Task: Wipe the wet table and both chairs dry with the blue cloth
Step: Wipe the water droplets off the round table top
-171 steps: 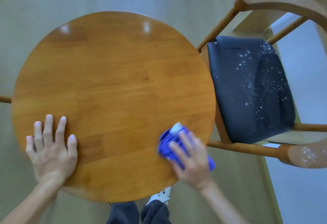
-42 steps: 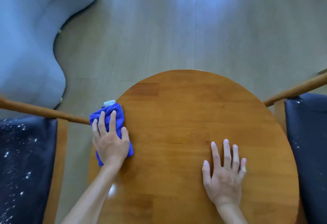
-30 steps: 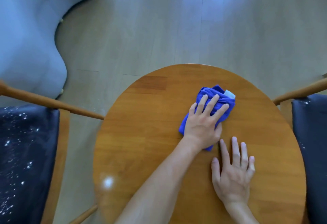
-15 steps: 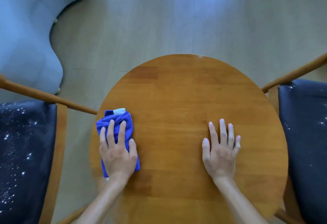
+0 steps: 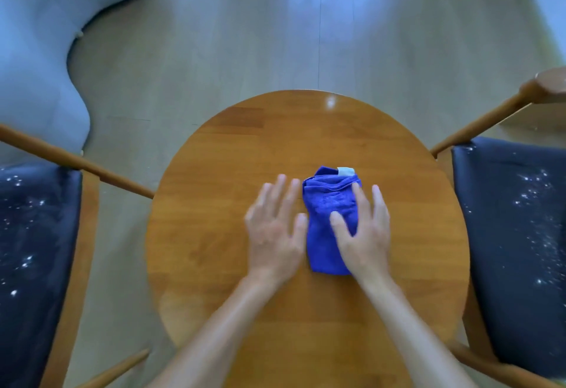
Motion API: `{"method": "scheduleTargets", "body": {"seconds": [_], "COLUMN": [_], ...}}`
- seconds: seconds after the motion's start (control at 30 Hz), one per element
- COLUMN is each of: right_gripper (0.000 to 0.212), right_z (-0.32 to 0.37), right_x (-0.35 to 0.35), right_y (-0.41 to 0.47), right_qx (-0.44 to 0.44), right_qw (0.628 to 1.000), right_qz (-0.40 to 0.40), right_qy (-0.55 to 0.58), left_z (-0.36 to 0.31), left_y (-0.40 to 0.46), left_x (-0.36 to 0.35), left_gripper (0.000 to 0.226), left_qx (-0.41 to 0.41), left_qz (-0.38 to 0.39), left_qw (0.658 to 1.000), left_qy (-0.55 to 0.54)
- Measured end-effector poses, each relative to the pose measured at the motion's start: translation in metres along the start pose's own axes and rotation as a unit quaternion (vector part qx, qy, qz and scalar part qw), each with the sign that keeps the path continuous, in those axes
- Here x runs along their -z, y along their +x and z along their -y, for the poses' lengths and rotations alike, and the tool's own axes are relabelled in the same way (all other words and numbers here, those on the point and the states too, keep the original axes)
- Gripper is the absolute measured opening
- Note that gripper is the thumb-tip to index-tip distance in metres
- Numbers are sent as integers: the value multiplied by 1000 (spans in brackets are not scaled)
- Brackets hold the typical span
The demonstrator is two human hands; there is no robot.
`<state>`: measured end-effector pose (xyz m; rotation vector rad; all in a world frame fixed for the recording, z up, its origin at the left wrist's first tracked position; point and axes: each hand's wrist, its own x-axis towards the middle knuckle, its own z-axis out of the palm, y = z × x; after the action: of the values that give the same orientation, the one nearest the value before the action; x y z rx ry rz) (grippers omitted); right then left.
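The folded blue cloth (image 5: 329, 219) lies at the middle of the round wooden table (image 5: 306, 130). My right hand (image 5: 366, 234) rests flat on the cloth's right half, thumb and forefinger on the fabric, fingers straight. My left hand (image 5: 272, 228), blurred, lies flat on the wood just left of the cloth, its thumb at the cloth's edge. Each side of the table has a chair with a dark seat speckled with water drops: the left chair (image 5: 30, 234) and the right chair (image 5: 517, 234).
The chairs' wooden arm rails (image 5: 76, 161) reach toward the table's edge on both sides. A pale blue upholstered piece of furniture (image 5: 36, 51) stands at the far left on the light wooden floor (image 5: 275, 35).
The cloth has moved from the table's left side to its middle. My left hand has come off it and lies beside it; my right hand now rests on it.
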<state>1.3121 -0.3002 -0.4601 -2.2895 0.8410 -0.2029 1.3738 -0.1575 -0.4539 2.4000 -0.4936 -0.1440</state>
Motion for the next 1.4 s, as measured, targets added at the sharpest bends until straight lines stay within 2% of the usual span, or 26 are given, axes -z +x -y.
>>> {"method": "scheduleTargets", "body": {"seconds": [0.1, 0.13, 0.2, 0.3, 0.4, 0.5, 0.57, 0.63, 0.67, 0.73, 0.8, 0.83, 0.9, 1.0, 1.13, 1.2, 1.3, 1.33, 1.4], "right_gripper": [69, 68, 63, 58, 58, 56, 52, 53, 53, 53, 56, 58, 63, 64, 60, 61, 56, 54, 52], "right_z": [27, 36, 48, 53, 45, 10, -21, -46, -52, -40, -5, 15, 48, 61, 23, -6, -49, -59, -70], "right_x": [-38, -46, -60, -80, -87, -58, -27, 0, 7, 4, -18, -32, -60, -85, -66, -46, -11, -1, 11], "right_y": [-2, -4, -14, -53, -98, -102, -85, -58, -44, -22, -10, -8, -18, -58, -80, -78, -58, -49, -27], "right_qx": [-33, -49, -31, 109, 234, 355, 392, 348, 279, 75, -83, -109, -56, 119, 285, 339, 349, 317, 192], "right_qw": [986, 979, 972, 966, 954, 916, 896, 910, 932, 967, 968, 967, 972, 973, 943, 923, 918, 927, 952], "right_qz": [-3, -19, -47, -30, 30, 89, 104, 61, 25, -58, -105, -107, -98, -23, 22, 39, 8, -21, -92], "right_qy": [-166, -196, -227, -232, -184, -167, -178, -217, -232, -238, -214, -203, -206, -194, -173, -177, -190, -199, -220], "left_z": [79, 96, 116, 126, 130, 132, 133, 134, 133, 132, 133, 134, 140, 138, 124, 125, 128, 129, 130], "left_y": [-5, -11, -23, -30, -31, -29, -29, -29, -29, -29, -29, -30, -30, -31, -27, -26, -28, -29, -29], "left_x": [49, 56, 56, 48, 46, 44, 43, 42, 42, 41, 39, 38, 37, 38, 44, 46, 47, 46, 45], "left_gripper": [64, 66, 66, 62, 61, 61, 61, 61, 61, 62, 62, 62, 62, 62, 59, 59, 58, 57, 57], "left_qx": [73, 98, 91, 58, 51, 47, 50, 49, 49, 49, 46, 44, 40, 42, 51, 54, 53, 51, 52], "left_qz": [17, 40, 80, 69, 44, 36, 33, 31, 28, 22, 19, 17, 11, 8, 26, 44, 49, 48, 46], "left_qw": [985, 977, 964, 961, 961, 961, 960, 959, 960, 961, 961, 961, 961, 963, 962, 959, 958, 958, 957], "left_qy": [153, 183, 235, 261, 268, 271, 273, 276, 274, 270, 272, 272, 274, 268, 268, 273, 279, 279, 281]}}
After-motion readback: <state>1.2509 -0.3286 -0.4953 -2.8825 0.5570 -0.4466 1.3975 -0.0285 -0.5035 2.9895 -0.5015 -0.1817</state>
